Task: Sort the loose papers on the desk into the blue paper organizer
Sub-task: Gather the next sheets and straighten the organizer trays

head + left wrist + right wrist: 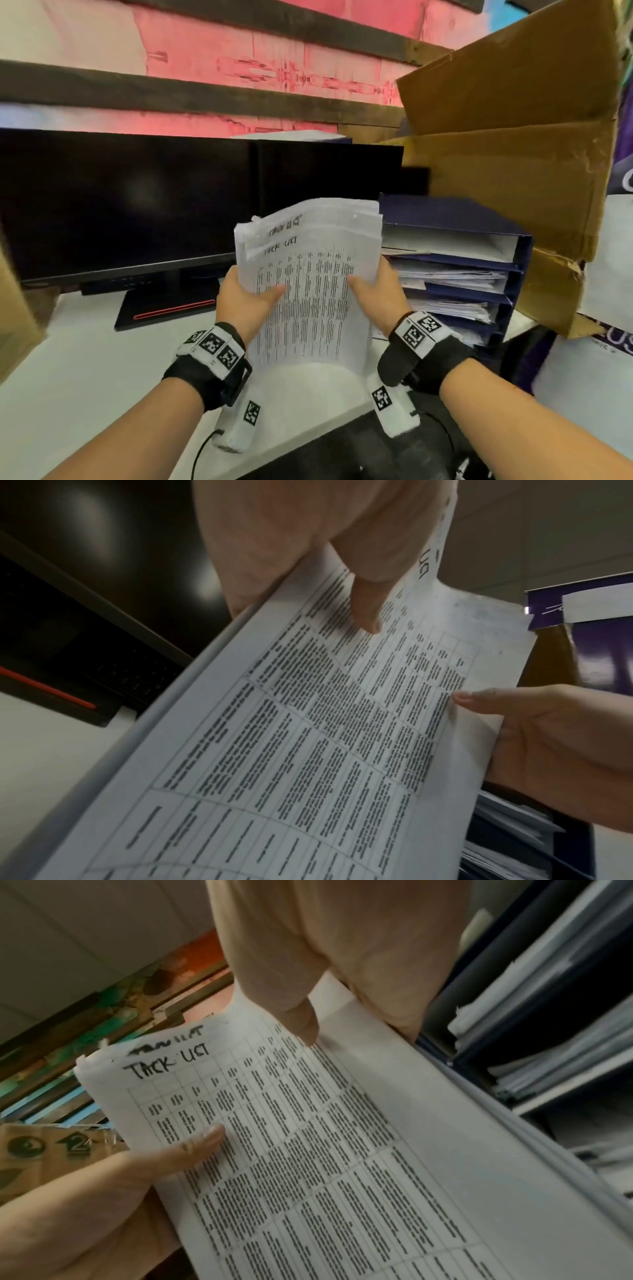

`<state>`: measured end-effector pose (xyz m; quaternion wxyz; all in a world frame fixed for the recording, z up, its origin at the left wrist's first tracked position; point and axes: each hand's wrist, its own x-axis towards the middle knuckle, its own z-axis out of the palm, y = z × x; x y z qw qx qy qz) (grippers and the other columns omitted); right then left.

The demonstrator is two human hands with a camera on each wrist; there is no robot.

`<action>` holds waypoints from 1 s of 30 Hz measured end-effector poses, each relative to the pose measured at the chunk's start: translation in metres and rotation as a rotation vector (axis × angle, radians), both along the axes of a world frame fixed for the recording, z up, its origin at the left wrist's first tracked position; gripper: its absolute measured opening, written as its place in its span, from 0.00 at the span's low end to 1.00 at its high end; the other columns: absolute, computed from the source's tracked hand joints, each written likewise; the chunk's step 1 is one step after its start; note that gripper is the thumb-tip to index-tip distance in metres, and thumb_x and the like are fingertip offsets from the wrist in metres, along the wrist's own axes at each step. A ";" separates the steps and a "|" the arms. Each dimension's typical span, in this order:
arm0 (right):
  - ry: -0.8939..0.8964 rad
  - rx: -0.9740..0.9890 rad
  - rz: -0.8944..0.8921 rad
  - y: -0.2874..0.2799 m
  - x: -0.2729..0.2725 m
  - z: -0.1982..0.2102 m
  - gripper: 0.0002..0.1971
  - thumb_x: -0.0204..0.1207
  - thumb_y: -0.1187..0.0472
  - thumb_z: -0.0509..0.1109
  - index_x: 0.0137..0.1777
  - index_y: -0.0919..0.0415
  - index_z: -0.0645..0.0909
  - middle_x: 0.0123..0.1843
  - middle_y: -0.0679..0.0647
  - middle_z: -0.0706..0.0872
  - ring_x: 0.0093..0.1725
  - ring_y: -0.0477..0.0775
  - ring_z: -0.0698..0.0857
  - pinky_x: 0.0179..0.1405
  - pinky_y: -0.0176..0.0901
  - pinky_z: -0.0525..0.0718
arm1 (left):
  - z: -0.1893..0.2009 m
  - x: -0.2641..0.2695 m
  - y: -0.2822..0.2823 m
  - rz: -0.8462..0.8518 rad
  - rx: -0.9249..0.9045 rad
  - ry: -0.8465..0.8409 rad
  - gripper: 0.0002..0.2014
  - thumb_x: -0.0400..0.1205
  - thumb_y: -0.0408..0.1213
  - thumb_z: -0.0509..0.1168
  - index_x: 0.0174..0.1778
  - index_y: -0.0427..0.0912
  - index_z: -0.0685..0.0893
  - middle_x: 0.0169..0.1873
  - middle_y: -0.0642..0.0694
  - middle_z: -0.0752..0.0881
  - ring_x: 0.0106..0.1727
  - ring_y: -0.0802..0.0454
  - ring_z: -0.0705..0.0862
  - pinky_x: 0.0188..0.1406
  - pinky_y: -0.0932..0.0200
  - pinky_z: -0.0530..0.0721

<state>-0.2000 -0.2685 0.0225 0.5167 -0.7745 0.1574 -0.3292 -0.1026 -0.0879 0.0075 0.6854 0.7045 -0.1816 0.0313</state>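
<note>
**Both hands hold a stack of printed papers beside the blue organizer**

In the head view, at centre frame, the stack of papers [310, 281] stands nearly upright above the white desk [85, 359], its lower edge curving toward the camera. The left hand [239, 298] grips the stack's left edge with the thumb laid across the printed face; the right hand [376, 291] grips the right edge the same way. Right of the stack, the blue paper organizer [513, 270] sits with several tiers already holding sheets. A dark monitor [120, 202] fills the left middle of the frame, and a torn cardboard box [513, 120] rises at upper right.

Only the wrist views show the sheet's detail. The left wrist view shows the top page as a ruled table of dense text, the left thumb [366, 607] pressing it at upper centre and the right hand's thumb at the right edge. The right wrist view alone makes the handwritten heading [167, 1058] at the page's top legible in part, and shows the organizer's stacked tiers close at upper right, just beside the stack's edge.
</note>
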 end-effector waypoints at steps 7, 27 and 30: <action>-0.117 0.016 0.032 0.005 0.017 -0.013 0.21 0.76 0.69 0.71 0.67 0.54 0.73 0.57 0.46 0.83 0.55 0.43 0.83 0.46 0.28 0.83 | 0.003 0.006 0.008 -0.003 -0.053 -0.076 0.18 0.73 0.35 0.76 0.54 0.55 0.81 0.50 0.56 0.88 0.52 0.61 0.87 0.54 0.55 0.87; -0.390 -0.049 0.182 0.028 0.025 0.017 0.42 0.76 0.76 0.65 0.80 0.39 0.52 0.68 0.38 0.71 0.60 0.23 0.76 0.46 0.21 0.80 | 0.045 0.007 0.020 0.180 -0.130 -0.290 0.32 0.72 0.34 0.78 0.64 0.52 0.65 0.50 0.58 0.78 0.49 0.59 0.84 0.46 0.59 0.87; -0.299 -0.387 0.094 0.031 0.030 0.024 0.45 0.76 0.75 0.65 0.79 0.34 0.48 0.71 0.44 0.65 0.64 0.20 0.66 0.52 0.13 0.71 | 0.042 0.007 0.020 0.220 -0.080 -0.366 0.32 0.74 0.34 0.76 0.65 0.59 0.64 0.53 0.59 0.79 0.52 0.68 0.81 0.50 0.71 0.80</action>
